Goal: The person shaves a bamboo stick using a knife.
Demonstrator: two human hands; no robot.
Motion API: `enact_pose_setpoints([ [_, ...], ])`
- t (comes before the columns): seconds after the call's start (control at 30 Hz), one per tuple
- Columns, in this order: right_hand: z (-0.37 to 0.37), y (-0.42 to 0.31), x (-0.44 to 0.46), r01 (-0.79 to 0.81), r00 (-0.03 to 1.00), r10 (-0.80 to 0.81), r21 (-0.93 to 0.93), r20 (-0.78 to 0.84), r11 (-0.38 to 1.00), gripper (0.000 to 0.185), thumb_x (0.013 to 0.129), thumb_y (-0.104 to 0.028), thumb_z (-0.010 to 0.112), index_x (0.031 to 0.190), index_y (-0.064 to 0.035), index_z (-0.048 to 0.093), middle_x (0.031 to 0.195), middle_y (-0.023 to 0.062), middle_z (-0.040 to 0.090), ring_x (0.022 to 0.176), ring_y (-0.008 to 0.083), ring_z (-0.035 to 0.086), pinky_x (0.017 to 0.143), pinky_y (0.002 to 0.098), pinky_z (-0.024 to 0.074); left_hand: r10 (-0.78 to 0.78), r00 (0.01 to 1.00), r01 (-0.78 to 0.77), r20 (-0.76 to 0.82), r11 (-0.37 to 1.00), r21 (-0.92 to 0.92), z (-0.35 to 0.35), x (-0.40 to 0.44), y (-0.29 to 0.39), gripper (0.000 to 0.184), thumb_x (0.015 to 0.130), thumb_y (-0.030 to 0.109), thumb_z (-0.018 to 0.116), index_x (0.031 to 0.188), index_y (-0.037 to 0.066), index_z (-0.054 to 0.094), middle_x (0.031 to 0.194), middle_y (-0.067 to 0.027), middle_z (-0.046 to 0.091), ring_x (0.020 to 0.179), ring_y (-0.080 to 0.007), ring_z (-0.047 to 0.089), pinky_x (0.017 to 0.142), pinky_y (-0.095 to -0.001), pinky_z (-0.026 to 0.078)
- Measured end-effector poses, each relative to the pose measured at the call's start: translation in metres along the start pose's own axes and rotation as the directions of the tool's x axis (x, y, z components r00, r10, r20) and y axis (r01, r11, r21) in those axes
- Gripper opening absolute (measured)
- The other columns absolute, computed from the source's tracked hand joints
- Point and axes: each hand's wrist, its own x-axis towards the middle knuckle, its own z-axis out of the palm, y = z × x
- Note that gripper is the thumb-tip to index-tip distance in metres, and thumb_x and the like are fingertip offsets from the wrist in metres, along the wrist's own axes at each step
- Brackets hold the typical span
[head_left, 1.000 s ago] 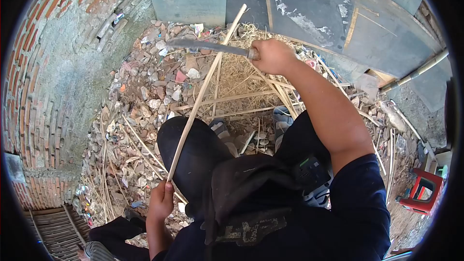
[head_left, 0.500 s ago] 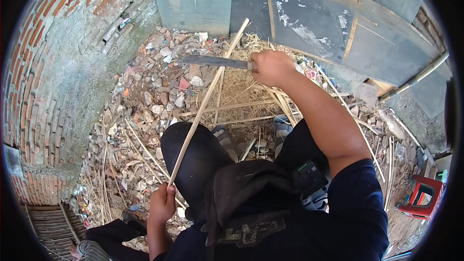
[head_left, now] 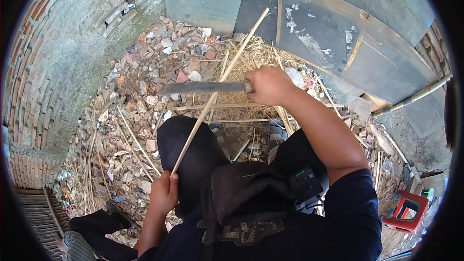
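Note:
My left hand (head_left: 164, 193) is closed around the lower end of a long pale bamboo strip (head_left: 195, 130), beside my left knee. The strip slants up and away to the right across that knee, its far end over the shavings. My right hand (head_left: 271, 86) grips the handle of a machete (head_left: 203, 87), whose dark blade points left. The blade crosses the strip at about its middle; whether the edge is touching it I cannot tell. Curly bamboo shavings (head_left: 263, 54) are heaped beyond my right hand.
Rubble (head_left: 140, 101) covers the ground, with more bamboo strips (head_left: 137, 137) lying on it. A brick wall (head_left: 53, 82) stands left and dark panels (head_left: 309, 34) stand ahead. A red plastic stool (head_left: 406, 211) is at right; another person's leg (head_left: 99, 229) shows at lower left.
My right hand has drawn the machete back toward me along the strip. In the picture the strip's far end has shifted up and right. My left hand keeps its hold.

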Motion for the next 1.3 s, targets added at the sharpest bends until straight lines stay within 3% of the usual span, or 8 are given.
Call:
enact_pose_setpoints([
  [0.3,0.026,0.014,0.032,-0.128,0.990,0.136,0.141,-0.046,0.982,0.019,0.078,-0.022,0.069,0.092,-0.0099,0.072,0.084,0.0147,0.073,0.084,0.0342,0.073,0.079,0.0480,0.0578,-0.011,0.999,0.014,-0.033,0.994,0.111,-0.001,0.001,0.002,0.040,0.107,0.031,0.050,0.081,0.001,0.051,0.063,-0.0255,0.057,0.064,-0.0502,0.059,0.056,-0.0551,0.042],
  [0.47,0.025,-0.024,0.010,0.032,0.999,-0.032,0.011,0.011,0.999,0.024,0.078,-0.022,0.070,0.098,-0.0099,0.070,0.083,0.0141,0.072,0.082,0.0340,0.072,0.078,0.0476,0.0583,0.018,0.998,-0.007,-0.057,0.980,0.197,0.003,-0.001,0.004,0.037,0.107,0.031,0.051,0.084,0.002,0.051,0.064,-0.0254,0.058,0.064,-0.0505,0.059,0.056,-0.0567,0.042],
  [0.7,0.023,0.009,0.030,-0.195,0.979,0.184,0.140,0.088,0.971,0.022,0.085,-0.022,0.064,0.103,-0.0126,0.071,0.093,0.0116,0.073,0.089,0.0308,0.072,0.082,0.0454,0.0578,-0.028,0.994,0.053,-0.107,0.970,0.238,0.010,-0.005,0.004,0.032,0.106,0.028,0.051,0.086,0.002,0.052,0.066,-0.0264,0.059,0.067,-0.0509,0.060,0.058,-0.0576,0.043],
  [0.83,0.029,-0.006,0.020,-0.048,0.997,0.044,0.055,0.065,0.997,0.019,0.084,-0.023,0.066,0.100,-0.0143,0.071,0.090,0.0110,0.073,0.089,0.0303,0.073,0.083,0.0455,0.0581,0.001,0.995,0.023,-0.102,0.970,0.242,0.008,-0.004,0.003,0.031,0.106,0.029,0.053,0.087,0.004,0.051,0.065,-0.0247,0.061,0.064,-0.0494,0.061,0.057,-0.0583,0.044],
  [0.87,0.043,-0.006,0.017,0.036,0.999,-0.034,0.065,-0.033,0.997,0.019,0.079,-0.022,0.070,0.094,-0.0109,0.069,0.075,0.0124,0.070,0.078,0.0328,0.071,0.075,0.0474,0.0573,0.004,0.995,0.020,-0.100,0.972,0.235,0.009,-0.004,0.004,0.031,0.106,0.028,0.053,0.087,0.004,0.051,0.065,-0.0247,0.061,0.064,-0.0494,0.061,0.057,-0.0582,0.044],
  [1.1,0.033,0.024,0.030,-0.169,0.985,0.175,0.285,0.002,0.944,0.018,0.080,-0.023,0.067,0.090,-0.0070,0.070,0.076,0.0147,0.070,0.075,0.0345,0.069,0.073,0.0466,0.0559,-0.010,0.992,0.038,-0.123,0.973,0.228,0.016,-0.004,-0.002,0.032,0.106,0.030,0.051,0.087,0.004,0.051,0.066,-0.0250,0.060,0.065,-0.0505,0.060,0.057,-0.0584,0.044],
  [1.13,0.031,0.022,0.032,-0.200,0.979,0.188,0.194,0.081,0.960,0.020,0.083,-0.020,0.068,0.101,-0.0142,0.072,0.092,0.0098,0.074,0.090,0.0258,0.073,0.083,0.0428,0.0575,-0.003,0.993,0.030,-0.122,0.975,0.222,0.015,-0.004,-0.003,0.033,0.106,0.031,0.051,0.087,0.004,0.051,0.066,-0.0250,0.060,0.065,-0.0507,0.060,0.057,-0.0584,0.044],
  [1.3,0.033,-0.007,0.019,-0.040,0.991,0.024,0.125,0.130,0.991,0.022,0.083,-0.020,0.068,0.104,-0.0158,0.073,0.094,0.0085,0.075,0.090,0.0263,0.072,0.084,0.0424,0.0578,-0.030,0.995,0.053,-0.094,0.967,0.248,0.013,-0.002,0.007,0.033,0.106,0.032,0.051,0.087,0.004,0.051,0.067,-0.0250,0.061,0.065,-0.0509,0.060,0.057,-0.0588,0.044],
])
